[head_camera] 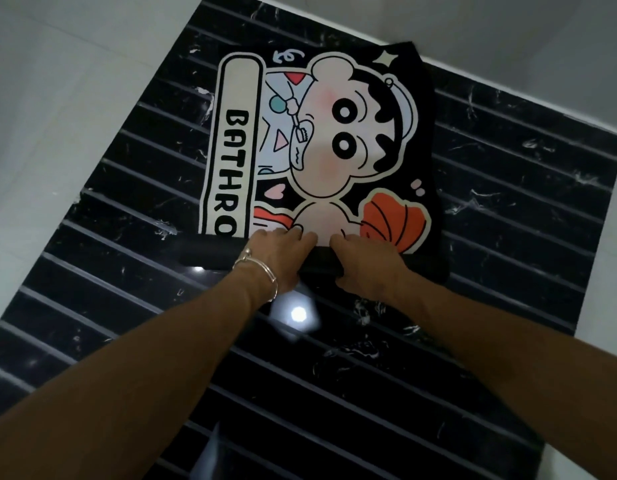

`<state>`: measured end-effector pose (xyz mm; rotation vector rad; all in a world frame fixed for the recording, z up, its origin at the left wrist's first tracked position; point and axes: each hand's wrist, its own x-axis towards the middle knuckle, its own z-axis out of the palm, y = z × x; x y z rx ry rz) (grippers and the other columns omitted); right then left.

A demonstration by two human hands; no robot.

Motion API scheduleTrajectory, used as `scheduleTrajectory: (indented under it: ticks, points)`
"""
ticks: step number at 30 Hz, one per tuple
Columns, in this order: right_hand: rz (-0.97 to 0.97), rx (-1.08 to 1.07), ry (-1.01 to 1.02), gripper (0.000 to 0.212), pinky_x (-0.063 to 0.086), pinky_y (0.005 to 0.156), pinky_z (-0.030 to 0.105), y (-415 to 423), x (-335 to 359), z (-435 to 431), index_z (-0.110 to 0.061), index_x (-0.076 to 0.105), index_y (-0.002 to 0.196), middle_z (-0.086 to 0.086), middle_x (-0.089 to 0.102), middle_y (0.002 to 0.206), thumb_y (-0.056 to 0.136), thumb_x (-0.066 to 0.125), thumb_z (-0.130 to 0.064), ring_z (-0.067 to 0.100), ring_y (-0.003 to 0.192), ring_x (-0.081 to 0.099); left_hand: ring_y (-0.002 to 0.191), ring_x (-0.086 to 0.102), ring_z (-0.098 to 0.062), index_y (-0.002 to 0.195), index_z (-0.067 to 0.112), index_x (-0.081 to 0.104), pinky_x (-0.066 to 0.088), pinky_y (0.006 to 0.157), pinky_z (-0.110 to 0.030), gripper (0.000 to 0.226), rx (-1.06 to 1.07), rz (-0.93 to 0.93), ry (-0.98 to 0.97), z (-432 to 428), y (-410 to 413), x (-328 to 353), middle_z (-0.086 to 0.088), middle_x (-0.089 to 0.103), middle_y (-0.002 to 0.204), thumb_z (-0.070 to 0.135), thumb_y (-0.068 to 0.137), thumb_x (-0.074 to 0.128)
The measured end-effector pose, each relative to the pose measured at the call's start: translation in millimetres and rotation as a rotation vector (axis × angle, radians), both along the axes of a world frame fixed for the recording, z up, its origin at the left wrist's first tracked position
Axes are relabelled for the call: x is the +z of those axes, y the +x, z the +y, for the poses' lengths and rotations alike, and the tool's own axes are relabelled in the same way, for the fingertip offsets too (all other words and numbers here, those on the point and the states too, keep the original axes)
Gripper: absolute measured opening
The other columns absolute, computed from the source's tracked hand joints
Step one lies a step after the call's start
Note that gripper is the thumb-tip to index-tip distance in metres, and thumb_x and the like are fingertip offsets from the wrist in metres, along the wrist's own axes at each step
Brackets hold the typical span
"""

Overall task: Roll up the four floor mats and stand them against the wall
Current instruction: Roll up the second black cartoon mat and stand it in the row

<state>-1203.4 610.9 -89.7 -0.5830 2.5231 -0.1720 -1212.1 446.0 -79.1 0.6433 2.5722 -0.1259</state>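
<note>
I see a glossy black marble floor (pixel 508 188) crossed by thin pale grooves (pixel 151 223), with a bright light reflection (pixel 298 314) on it. Pale grey surfaces (pixel 57 98) border it, left and far right.

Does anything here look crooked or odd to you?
Only mildly: the bathroom mat lies skewed to the striped floor, and its far right corner looks buckled. The left hand and right hand hold its rolled near edge. No spill or damage shows.
</note>
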Motion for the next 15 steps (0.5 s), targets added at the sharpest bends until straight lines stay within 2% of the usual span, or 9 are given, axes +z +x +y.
scheduleTrajectory:
  ticks: [2,3,5,8,10,13,15]
  points:
    - [-0.16,0.021,-0.055,0.034,0.033,0.049,0.027,-12,3,0,-0.011,0.05,0.11,0.01,0.061,0.101,0.082,0.064,-0.024,0.022,0.077,0.052,0.096,0.059,-0.025,0.117,0.017,0.041,0.04,0.072,-0.034,0.042,0.014,-0.002,0.007,-1,4,-2,-0.002,0.056,0.108,0.028,0.082,0.063]
    - [-0.165,0.025,-0.065,0.034,0.035,0.05,0.027,-13,5,-1,-0.012,0.051,0.109,0.01,0.062,0.1,0.081,0.065,-0.024,0.022,0.076,0.052,0.092,0.061,-0.025,0.115,0.017,0.042,0.041,0.07,-0.034,0.04,0.039,-0.039,0.007,-1,4,-2,-0.003,0.058,0.105,0.027,0.082,0.063]
    - [-0.048,0.01,-0.037,0.036,0.037,0.058,0.029,-6,6,-3,-0.013,0.048,0.11,0.008,0.059,0.101,0.08,0.064,-0.025,0.025,0.083,0.055,0.088,0.062,-0.025,0.112,0.018,0.045,0.044,0.068,-0.033,0.036,0.049,-0.122,-0.015,-1,-1,-1,-0.003,0.062,0.099,0.027,0.082,0.062]
    - [0.118,0.028,0.033,0.038,0.034,0.062,0.032,13,-1,-4,-0.014,0.044,0.113,0.007,0.055,0.104,0.081,0.061,-0.027,0.029,0.089,0.056,0.092,0.062,-0.026,0.113,0.019,0.047,0.046,0.069,-0.034,0.034,0.009,-0.182,-0.024,0,-8,0,-0.003,0.061,0.102,0.026,0.083,0.062]
    - [0.049,0.014,0.016,0.036,0.035,0.06,0.031,6,1,-3,-0.014,0.044,0.113,0.007,0.057,0.103,0.083,0.061,-0.027,0.026,0.085,0.057,0.099,0.058,-0.025,0.116,0.019,0.045,0.047,0.072,-0.036,0.041,0.003,-0.138,0.026,1,-6,0,-0.003,0.057,0.109,0.025,0.081,0.064]
    - [-0.257,0.032,0.012,0.037,0.043,0.06,0.031,-16,10,0,-0.014,0.049,0.112,0.007,0.062,0.099,0.081,0.065,-0.028,0.023,0.08,0.057,0.103,0.056,-0.026,0.119,0.018,0.041,0.046,0.072,-0.035,0.046,-0.008,-0.057,0.036,3,2,-4,-0.003,0.054,0.111,0.028,0.08,0.065]
    - [-0.186,0.048,0.004,0.037,0.041,0.061,0.032,-11,11,-2,-0.015,0.049,0.11,0.006,0.06,0.099,0.08,0.065,-0.028,0.026,0.086,0.059,0.097,0.06,-0.027,0.115,0.018,0.044,0.045,0.069,-0.034,0.041,0.019,-0.099,0.018,3,3,-5,-0.004,0.059,0.107,0.029,0.081,0.063]
